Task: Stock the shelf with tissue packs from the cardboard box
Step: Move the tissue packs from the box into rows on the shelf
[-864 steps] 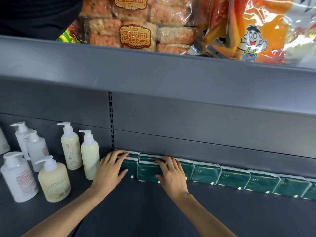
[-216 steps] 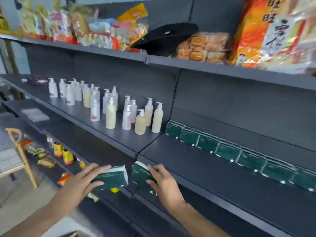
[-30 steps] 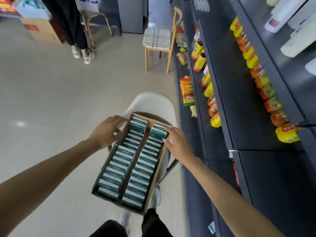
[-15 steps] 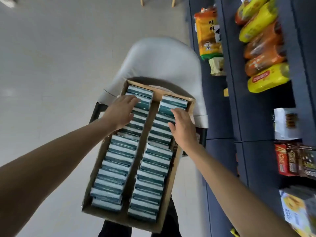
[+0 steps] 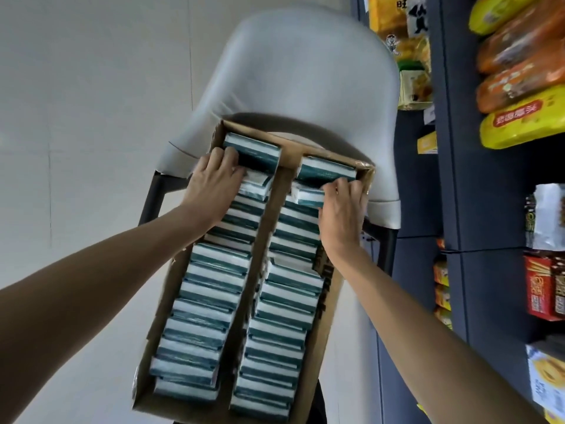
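Observation:
A cardboard box [image 5: 331, 280] sits on a chair seat below me, holding two rows of dark green tissue packs [image 5: 214, 289] standing on edge. My left hand [image 5: 211, 185] is at the far end of the left row, fingers curled into the gap behind the last pack [image 5: 252, 149], which leans away. My right hand [image 5: 344, 212] is at the far end of the right row, fingertips curled over a pack [image 5: 308, 195] just before the end pack [image 5: 325, 171]. The frame is slightly blurred.
The light grey chair [image 5: 293, 71] has a curved backrest beyond the box. Dark shelving [image 5: 455, 179] runs along the right with yellow and orange snack bags [image 5: 519, 120] and red boxes [image 5: 544, 289]. Pale floor [image 5: 91, 102] lies to the left.
The view has dropped closer over the box. Both hands slid to the far ends of the rows and curled their fingers into the packs there; the end packs now tip away.

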### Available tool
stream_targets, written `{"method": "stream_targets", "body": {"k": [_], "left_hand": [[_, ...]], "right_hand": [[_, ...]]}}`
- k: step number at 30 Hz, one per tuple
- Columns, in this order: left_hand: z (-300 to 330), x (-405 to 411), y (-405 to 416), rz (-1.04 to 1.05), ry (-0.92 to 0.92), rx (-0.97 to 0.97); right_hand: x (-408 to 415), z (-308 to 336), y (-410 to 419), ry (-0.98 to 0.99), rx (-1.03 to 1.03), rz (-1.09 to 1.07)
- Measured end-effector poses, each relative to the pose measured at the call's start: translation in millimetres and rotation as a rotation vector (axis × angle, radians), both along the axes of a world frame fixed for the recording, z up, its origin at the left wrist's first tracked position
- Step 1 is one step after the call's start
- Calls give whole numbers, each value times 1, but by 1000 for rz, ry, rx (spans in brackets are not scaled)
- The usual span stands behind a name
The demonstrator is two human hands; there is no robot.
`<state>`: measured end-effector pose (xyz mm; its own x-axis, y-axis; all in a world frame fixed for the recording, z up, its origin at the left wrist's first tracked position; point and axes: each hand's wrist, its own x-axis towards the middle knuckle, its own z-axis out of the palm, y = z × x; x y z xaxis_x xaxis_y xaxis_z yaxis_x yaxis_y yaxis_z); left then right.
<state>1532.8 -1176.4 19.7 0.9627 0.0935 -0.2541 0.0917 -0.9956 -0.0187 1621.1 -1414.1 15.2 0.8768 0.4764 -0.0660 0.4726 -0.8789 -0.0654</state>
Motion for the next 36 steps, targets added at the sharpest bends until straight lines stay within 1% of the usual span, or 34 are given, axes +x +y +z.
{"method": "stream_targets", "body": {"k": [3,6,8,11,14,22,26,28,30,33,34,36], "left_hand": [[6,2,7,24,-5,-81],[21,-2,6,48,-33,-252],[38,-8,2,54,-72,-346],[74,-15,-6,9,-114,-426],[120,-16,-11,-113,-167,-498],[284,-3,-41,-377,-318,-610],[361,1,-77,-530,-385,-698],[390,5,-98,-618,-422,-684],[418,7,-125,-673,-438,-711],[456,7,-174,-811,-518,-737],[469,5,-192,-831,-507,-781],[492,3,-228,-918,-550,-795]], "right_hand": [[-5,11,-6,28,53,3],[-12,28,-14,25,122,2],[-18,42,-20,14,188,-12],[-28,73,-29,42,283,-31],[-40,118,-38,58,370,-43],[-70,275,-86,-73,556,-181],[-90,355,-131,-162,558,-248],[-101,392,-158,-228,576,-265],[-115,427,-189,-305,574,-296],[-140,471,-236,-439,538,-355],[-149,484,-252,-474,522,-371],[-171,507,-284,-529,505,-407]]}}
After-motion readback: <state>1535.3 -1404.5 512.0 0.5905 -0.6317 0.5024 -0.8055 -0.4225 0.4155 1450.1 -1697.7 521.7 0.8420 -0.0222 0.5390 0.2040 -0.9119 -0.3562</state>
